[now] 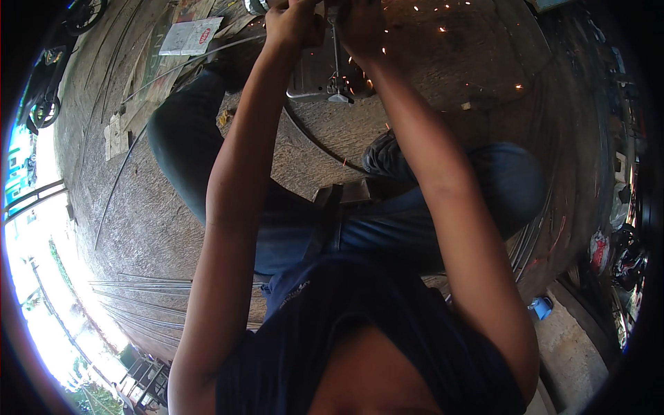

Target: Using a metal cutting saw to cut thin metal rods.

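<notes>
Both my arms stretch forward to the top edge of the head view. My left hand (294, 26) is closed, its fingers curled; what lies inside the grip is hidden. Close to its right, my right hand (361, 31) is dark and partly cut off, and seems wrapped round something I cannot make out. Below and between them stands a grey metal machine base (308, 81), like that of a cut-off saw, with a screw rod (337, 52) and a crank handle (339, 98). Orange sparks (443, 30) fly off around my right hand. A thin metal rod (207, 55) runs toward my left hand.
My bent legs (187, 145) and a dark shoe (384, 155) surround the work spot. A curved cable (311, 138) lies on the rough floor. Thin rods (145, 294) lie at left, a white sack (190, 37) at upper left, a blue cup (541, 307) at lower right.
</notes>
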`<state>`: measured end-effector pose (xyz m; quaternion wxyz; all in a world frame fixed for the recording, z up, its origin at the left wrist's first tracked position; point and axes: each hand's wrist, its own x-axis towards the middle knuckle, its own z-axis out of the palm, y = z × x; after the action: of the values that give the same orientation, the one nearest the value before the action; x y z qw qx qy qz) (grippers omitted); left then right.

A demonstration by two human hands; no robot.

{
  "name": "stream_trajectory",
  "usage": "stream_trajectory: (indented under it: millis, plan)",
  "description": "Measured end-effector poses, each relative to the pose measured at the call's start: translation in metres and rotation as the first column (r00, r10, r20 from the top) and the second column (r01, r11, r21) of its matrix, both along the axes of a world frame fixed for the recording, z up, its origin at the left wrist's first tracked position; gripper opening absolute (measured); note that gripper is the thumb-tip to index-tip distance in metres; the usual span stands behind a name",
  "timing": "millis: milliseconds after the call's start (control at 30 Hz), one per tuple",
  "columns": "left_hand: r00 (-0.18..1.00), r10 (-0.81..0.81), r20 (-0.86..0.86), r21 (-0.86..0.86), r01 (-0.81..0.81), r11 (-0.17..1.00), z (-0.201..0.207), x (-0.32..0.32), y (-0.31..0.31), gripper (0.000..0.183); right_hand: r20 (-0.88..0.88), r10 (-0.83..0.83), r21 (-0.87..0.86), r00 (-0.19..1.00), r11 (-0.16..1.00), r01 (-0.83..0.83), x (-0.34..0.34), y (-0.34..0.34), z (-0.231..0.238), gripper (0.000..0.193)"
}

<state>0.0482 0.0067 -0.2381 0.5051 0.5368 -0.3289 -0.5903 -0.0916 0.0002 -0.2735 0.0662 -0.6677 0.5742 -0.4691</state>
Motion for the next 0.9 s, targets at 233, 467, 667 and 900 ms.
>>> stream_trajectory:
  millis: [233, 467, 667, 900]
  plan:
    - [1.000, 0.016, 0.007, 0.003, -0.016, 1.000, -0.005, -0.010, -0.006, 0.024, 0.001, -0.004, -0.219, 1.000, 0.976, 0.004, -0.009, -0.016, -0.026, 0.057]
    - [0.998, -0.014, -0.059, 0.004, 0.014, 1.000, 0.002, -0.008, 0.000, 0.024, 0.076, 0.101, -0.283, 0.992, 0.956, -0.076, -0.005, -0.014, -0.015, 0.057]
    - [0.992, 0.107, 0.059, 0.027, -0.109, 0.994, 0.008, -0.012, 0.003, 0.024, 0.326, 0.096, -0.054, 0.941, 0.995, -0.082, 0.002, -0.007, -0.021, 0.057]
    - [0.998, 0.061, -0.006, 0.024, -0.060, 0.998, -0.010, -0.004, -0.007, 0.026, 0.354, 0.033, 0.052, 0.935, 0.997, -0.055, 0.004, 0.002, -0.004, 0.056]
